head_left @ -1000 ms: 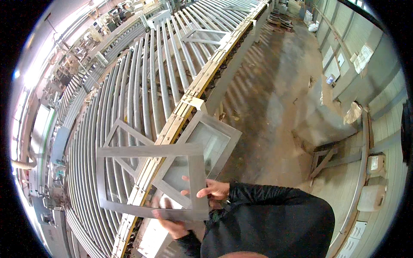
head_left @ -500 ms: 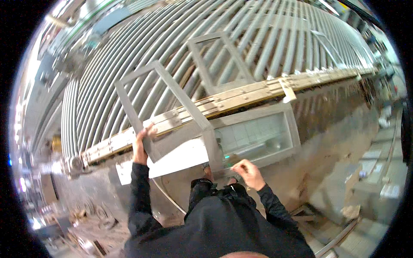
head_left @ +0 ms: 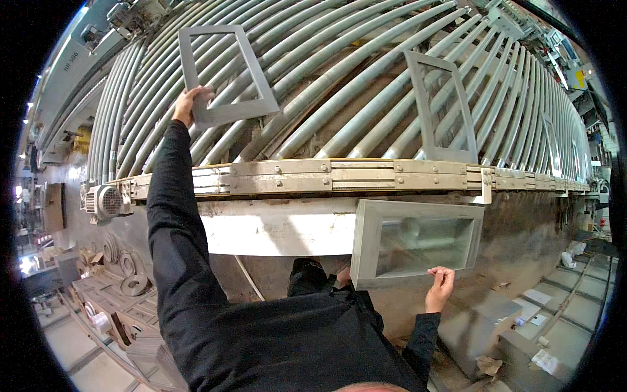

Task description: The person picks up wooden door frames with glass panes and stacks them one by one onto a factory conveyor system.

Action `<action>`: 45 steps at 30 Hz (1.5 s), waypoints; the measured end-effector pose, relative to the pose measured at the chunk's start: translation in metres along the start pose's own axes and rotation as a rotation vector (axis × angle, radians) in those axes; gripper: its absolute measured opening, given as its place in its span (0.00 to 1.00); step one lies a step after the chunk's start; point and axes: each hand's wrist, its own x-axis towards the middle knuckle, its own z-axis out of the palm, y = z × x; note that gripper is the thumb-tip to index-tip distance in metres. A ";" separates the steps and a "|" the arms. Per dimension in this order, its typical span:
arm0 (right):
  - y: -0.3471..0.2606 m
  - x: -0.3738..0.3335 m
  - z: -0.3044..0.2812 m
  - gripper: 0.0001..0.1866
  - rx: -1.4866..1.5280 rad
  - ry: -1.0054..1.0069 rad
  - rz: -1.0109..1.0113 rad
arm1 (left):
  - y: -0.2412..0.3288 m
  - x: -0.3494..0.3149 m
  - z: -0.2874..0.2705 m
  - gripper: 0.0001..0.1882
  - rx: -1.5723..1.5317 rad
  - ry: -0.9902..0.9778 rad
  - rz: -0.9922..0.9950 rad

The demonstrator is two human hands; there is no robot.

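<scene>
Frame placement on roller conveyor — one down, one in hand

Placement step is judged to be in hand. A flat grey frame (head_left: 222,68) is held at its lower left corner by the left hand (head_left: 189,104), arm stretched far out over the roller conveyor (head_left: 339,85). Left grip is closed on that corner, thumb on top of the frame. The frame lies flat against the rollers or just above them; contact cannot be confirmed from this view.

A second piece, a deeper grey box frame (head_left: 415,242) with a pale inner panel, is held below the conveyor's side rail (head_left: 339,176), in front of the body. The right hand (head_left: 441,287) is clamped on its lower right edge, fingers curled over the rim. The piece is tilted slightly and stays clear of the rollers.

Another flat frame (head_left: 444,108) already lies on the rollers to the right, well apart from the one in the left hand. More frames are seen further along, too small to detail.

Next move, as a judgement: the left grip is to be released once the flat frame sits square across the rollers, not skewed. The box frame then needs to be lifted over the side rail, probably with both hands given its bulk, and set in the gap between the two flat frames.
</scene>
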 end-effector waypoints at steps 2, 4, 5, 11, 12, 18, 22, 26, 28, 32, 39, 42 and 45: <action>-0.003 0.003 0.002 0.09 -0.027 0.039 -0.007 | 0.004 0.025 -0.032 0.18 -0.037 -0.024 -0.078; -0.004 0.002 0.003 0.08 -0.058 0.087 -0.004 | 0.001 0.042 -0.044 0.19 -0.014 0.000 -0.075; -0.004 0.005 0.006 0.08 -0.082 0.087 -0.011 | 0.000 0.050 -0.058 0.19 -0.015 -0.001 -0.076; -0.014 0.031 0.031 0.08 -0.261 0.026 -0.038 | -0.060 0.080 -0.170 0.19 0.412 0.131 -0.333; -0.012 0.039 0.037 0.08 -0.248 -0.005 -0.055 | -0.059 0.087 -0.202 0.30 0.662 0.218 -0.291; -0.040 0.051 0.056 0.09 -0.342 -0.067 -0.152 | -0.104 0.086 -0.177 0.45 1.024 0.398 -0.146; -0.040 0.048 0.054 0.09 -0.388 -0.068 -0.136 | -0.117 0.056 -0.133 0.50 1.473 0.592 -0.276; -0.025 0.037 0.044 0.10 -0.343 -0.031 -0.111 | -0.102 0.008 -0.083 0.38 1.518 0.624 0.137; -0.024 0.034 0.039 0.12 -0.375 -0.041 -0.084 | -0.099 -0.020 -0.072 0.32 1.495 0.564 0.263; -0.012 0.020 0.026 0.13 -0.230 0.005 -0.004 | -0.095 -0.113 0.025 0.24 1.216 0.354 0.632; 0.016 0.042 -0.005 0.16 -0.274 -0.018 -0.226 | -0.145 -0.318 0.179 0.22 0.512 0.371 0.193; 0.024 0.049 -0.031 0.13 -0.186 0.013 -0.212 | -0.179 -0.396 0.235 0.17 0.247 0.300 -0.020; 0.068 0.073 -0.070 0.15 -0.290 0.081 -0.281 | -0.204 -0.463 0.281 0.17 0.091 0.137 -0.189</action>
